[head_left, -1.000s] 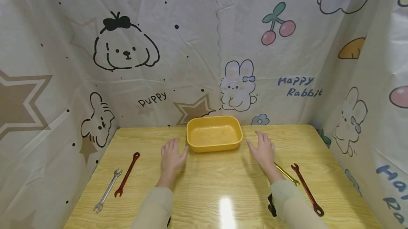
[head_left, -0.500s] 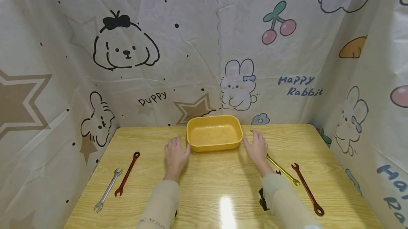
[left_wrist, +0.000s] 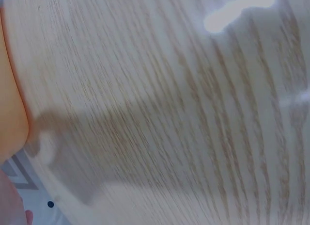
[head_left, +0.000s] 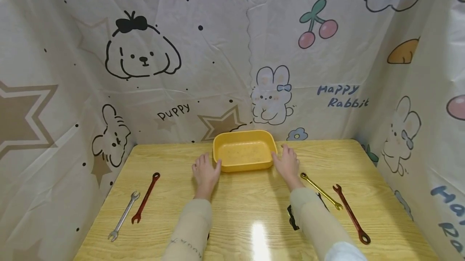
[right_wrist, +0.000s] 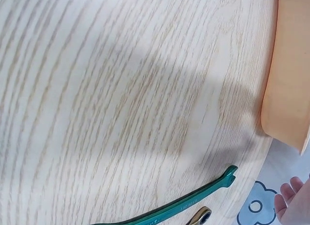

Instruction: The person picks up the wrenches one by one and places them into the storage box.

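A yellow rectangular bin [head_left: 244, 167] stands at the back of the table, its inside bare. My left hand [head_left: 206, 175] is at its left side, fingers spread and thumb right by the front left corner. On the other side my right hand [head_left: 287, 166] has its thumb at the bin's right wall, the fingers relaxed and pointing forward. Neither hand is curled round the bin. In the left wrist view the bin's wall [left_wrist: 10, 113] fills the left edge, above part of the left hand [left_wrist: 10, 203]. The right wrist view shows the bin's side [right_wrist: 288, 70] and right fingertips [right_wrist: 286, 192].
A silver wrench [head_left: 124, 216] and a red wrench [head_left: 145, 197] lie on the left. On the right are a gold wrench [head_left: 321, 191], a dark red wrench [head_left: 350, 214] and a green wrench [right_wrist: 181, 204], partly under the right sleeve in the head view. A patterned cloth [head_left: 218, 51] hangs behind.
Both hands have moved inward, the left one rightward and the right one leftward, closer to the bin's sides. More of the gold wrench shows beside the right sleeve. The bin stays in place.
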Demonstrator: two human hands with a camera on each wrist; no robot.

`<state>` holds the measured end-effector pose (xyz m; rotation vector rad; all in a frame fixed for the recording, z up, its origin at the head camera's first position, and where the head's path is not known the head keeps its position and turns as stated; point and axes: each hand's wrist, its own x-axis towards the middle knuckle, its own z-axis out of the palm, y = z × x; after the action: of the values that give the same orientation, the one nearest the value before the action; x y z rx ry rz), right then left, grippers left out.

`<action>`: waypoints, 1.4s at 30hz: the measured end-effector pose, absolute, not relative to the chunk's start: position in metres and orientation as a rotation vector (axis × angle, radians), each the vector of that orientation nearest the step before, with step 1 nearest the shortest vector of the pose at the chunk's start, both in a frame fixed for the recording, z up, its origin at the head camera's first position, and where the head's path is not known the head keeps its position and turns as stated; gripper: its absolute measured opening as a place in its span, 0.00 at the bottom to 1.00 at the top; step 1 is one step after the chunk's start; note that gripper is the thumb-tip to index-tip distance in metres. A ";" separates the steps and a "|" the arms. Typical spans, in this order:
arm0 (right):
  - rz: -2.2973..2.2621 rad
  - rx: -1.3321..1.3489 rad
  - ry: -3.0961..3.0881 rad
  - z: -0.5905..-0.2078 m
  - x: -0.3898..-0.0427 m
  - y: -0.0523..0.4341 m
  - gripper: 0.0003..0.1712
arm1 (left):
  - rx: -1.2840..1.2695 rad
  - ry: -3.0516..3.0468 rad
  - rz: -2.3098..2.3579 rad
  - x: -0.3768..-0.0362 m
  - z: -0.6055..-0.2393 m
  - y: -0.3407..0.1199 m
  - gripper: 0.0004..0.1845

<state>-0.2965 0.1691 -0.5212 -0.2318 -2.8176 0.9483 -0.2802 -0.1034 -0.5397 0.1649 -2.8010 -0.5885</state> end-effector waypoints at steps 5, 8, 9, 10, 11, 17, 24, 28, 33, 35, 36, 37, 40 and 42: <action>0.901 -0.255 -2.868 -0.521 -0.299 0.165 0.34 | 0.228 -2.856 -0.555 -0.284 -0.539 -0.099 0.37; 0.881 -0.258 -2.903 -0.520 -0.299 0.164 0.34 | 0.271 -2.873 -0.568 -0.286 -0.538 -0.095 0.36; 0.880 -0.263 -2.912 -0.519 -0.299 0.164 0.34 | 0.283 -2.881 -0.574 -0.287 -0.537 -0.094 0.36; 0.882 -0.269 -2.917 -0.519 -0.299 0.163 0.34 | 0.291 -2.886 -0.579 -0.287 -0.536 -0.092 0.35; 0.882 -0.274 -2.923 -0.518 -0.300 0.163 0.34 | 0.298 -2.894 -0.585 -0.288 -0.535 -0.091 0.35; 0.874 -0.279 -2.969 -0.516 -0.303 0.161 0.35 | 0.303 -2.910 -0.598 -0.289 -0.532 -0.089 0.34; 0.868 -0.306 -3.031 -0.513 -0.304 0.160 0.35 | 0.305 -2.935 -0.646 -0.290 -0.533 -0.090 0.33; 0.867 -0.318 -3.051 -0.513 -0.305 0.160 0.35 | 0.306 -2.980 -0.652 -0.292 -0.533 -0.091 0.33; 0.866 -0.320 -3.096 -0.516 -0.307 0.161 0.34 | 0.314 -3.022 -0.660 -0.292 -0.534 -0.091 0.32; 0.871 -0.319 -3.107 -0.517 -0.307 0.160 0.33 | 0.317 -3.029 -0.665 -0.292 -0.533 -0.091 0.32; 0.874 -0.321 -3.113 -0.517 -0.308 0.160 0.33 | 0.316 -3.033 -0.667 -0.291 -0.533 -0.091 0.32; 0.877 -0.323 -3.114 -0.517 -0.308 0.160 0.32 | 0.315 -3.036 -0.666 -0.291 -0.532 -0.091 0.32; 0.858 -0.317 -3.110 -0.515 -0.307 0.159 0.31 | 0.309 -3.042 -0.660 -0.291 -0.531 -0.091 0.32; 0.838 -0.304 -3.116 -0.515 -0.308 0.159 0.31 | 0.305 -3.048 -0.656 -0.291 -0.531 -0.092 0.32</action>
<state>-0.3078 0.1595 -0.5152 -0.3038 -3.1158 0.8384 -0.2911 -0.0918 -0.5305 0.3054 -3.0480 -0.6556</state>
